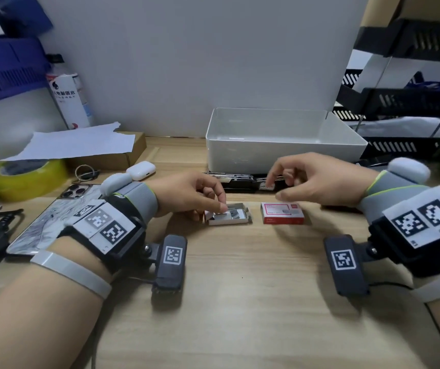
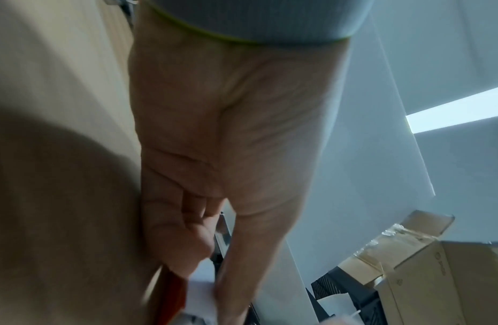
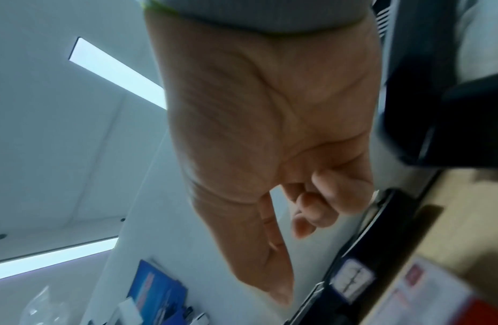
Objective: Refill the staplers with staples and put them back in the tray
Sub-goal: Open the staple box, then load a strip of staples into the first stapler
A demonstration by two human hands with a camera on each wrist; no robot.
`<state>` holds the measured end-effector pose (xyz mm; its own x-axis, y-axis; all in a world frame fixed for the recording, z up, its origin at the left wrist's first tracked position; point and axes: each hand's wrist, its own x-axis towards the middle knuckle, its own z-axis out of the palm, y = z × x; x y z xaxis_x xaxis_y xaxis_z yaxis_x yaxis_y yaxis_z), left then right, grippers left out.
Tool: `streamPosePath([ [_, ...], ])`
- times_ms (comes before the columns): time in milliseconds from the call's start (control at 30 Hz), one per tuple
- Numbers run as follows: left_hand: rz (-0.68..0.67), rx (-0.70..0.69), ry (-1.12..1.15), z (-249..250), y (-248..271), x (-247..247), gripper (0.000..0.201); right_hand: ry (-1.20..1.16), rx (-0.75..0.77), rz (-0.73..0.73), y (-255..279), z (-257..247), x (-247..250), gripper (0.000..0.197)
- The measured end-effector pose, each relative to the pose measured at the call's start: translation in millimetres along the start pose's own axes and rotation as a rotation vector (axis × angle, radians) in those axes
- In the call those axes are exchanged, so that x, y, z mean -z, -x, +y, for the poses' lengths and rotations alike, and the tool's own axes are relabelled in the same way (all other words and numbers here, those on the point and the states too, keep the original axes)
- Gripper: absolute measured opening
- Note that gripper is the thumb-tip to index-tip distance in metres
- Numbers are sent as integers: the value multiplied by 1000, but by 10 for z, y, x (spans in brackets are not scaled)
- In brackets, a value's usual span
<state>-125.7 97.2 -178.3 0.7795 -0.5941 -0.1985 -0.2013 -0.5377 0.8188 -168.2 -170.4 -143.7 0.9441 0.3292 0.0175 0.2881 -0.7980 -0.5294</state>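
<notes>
— Head view: what is on the bench (image 1: 240, 302)?

— An open box of staples (image 1: 228, 214), silver strips inside, lies beside a shut red staple box (image 1: 282, 213). The left hand (image 1: 189, 193) reaches into the open box, fingertips pinching at the strips.

— And the stapler?

— A black stapler (image 1: 243, 182), opened out, lies in front of the grey tray (image 1: 280, 153). The right hand (image 1: 317, 179) hovers over it, fingers loosely curled, holding nothing.

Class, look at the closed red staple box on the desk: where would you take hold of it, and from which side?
Probably best pinch the closed red staple box across its two long sides, coming from above. It lies flat on the desk, so only its top and edges are free, with the open staple tray close on its left.
</notes>
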Motion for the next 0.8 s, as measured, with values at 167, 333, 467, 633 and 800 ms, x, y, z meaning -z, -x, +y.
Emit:
streamPosePath([
  [167,-57,40,-15,93,-64,2,19,99,57,-126,-268,-342,-180,12],
  [333,-94,45,-88,91,-64,37,20,83,7,-232,-376,-323,-327,11],
  [467,-74,85,-198,178,-28,28,17,56,13,-228,-387,-299,-385,12],
  [633,6,143,-637,343,12,-38,19,74,-14,-267,-388,-347,-415,17],
  [800,12,170,-743,430,32,-92,21,123,-21,-260,-391,-373,-437,20],
])
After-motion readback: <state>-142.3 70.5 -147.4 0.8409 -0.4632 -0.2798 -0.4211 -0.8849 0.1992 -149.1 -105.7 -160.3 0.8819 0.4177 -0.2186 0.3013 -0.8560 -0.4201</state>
